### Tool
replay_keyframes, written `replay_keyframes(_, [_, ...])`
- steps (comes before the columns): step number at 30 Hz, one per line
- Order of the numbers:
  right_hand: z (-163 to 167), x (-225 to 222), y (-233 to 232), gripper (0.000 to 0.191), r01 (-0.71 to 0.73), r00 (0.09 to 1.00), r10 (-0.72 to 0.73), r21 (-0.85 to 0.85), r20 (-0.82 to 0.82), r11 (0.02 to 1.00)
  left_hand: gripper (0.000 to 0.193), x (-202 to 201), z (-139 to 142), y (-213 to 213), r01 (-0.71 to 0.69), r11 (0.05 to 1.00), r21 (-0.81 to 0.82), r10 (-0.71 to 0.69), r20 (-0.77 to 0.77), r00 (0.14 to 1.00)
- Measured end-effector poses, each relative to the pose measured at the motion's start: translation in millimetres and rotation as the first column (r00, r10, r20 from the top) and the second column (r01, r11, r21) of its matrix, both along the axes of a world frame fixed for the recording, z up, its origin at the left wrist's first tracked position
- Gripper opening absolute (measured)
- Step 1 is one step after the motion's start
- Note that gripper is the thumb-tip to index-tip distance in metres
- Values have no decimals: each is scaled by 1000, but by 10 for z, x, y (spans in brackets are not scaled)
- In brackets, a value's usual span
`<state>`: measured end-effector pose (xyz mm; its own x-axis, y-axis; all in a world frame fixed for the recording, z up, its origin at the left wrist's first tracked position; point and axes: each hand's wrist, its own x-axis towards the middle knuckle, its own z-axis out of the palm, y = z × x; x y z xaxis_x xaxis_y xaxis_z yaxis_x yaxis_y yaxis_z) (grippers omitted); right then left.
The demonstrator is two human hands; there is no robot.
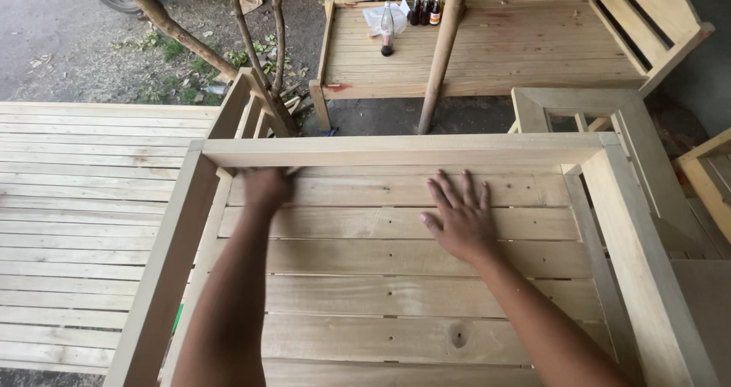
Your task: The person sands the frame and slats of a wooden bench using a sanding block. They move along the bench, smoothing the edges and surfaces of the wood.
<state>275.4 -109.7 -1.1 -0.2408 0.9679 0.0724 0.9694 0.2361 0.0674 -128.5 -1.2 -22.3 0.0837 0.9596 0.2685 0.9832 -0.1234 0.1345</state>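
Observation:
A pale wooden slatted frame (396,151) with raised side rails lies in front of me. My right hand (457,215) rests flat, fingers spread, on the slats near the far rail. My left hand (266,187) is blurred, pressed on a slat close under the far rail at the left; whether it holds anything I cannot tell.
A slatted wooden platform (84,204) lies at the left. Beyond stands another slatted bed frame (487,59) with several bottles (387,29) on it and a wooden pole (442,52) leaning in front. More frames (647,143) stand at right. Tree stems (251,44) rise behind.

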Motion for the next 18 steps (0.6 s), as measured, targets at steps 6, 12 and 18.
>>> replay_keyframes(6, [61,7,-16,77,-42,996,46,60,-75,997,33,454,33,-11,182,981,-71,-184,-20,983])
replay_keyframes(12, [110,-65,-123,73,-32,994,48,157,-100,987,39,-325,133,15,245,969,-19,-241,125,962])
replay_keyframes(18, [113,-67,-65,81,-13,991,26,95,-133,995,49,1628,-88,80,405,892,-199,-372,184,910])
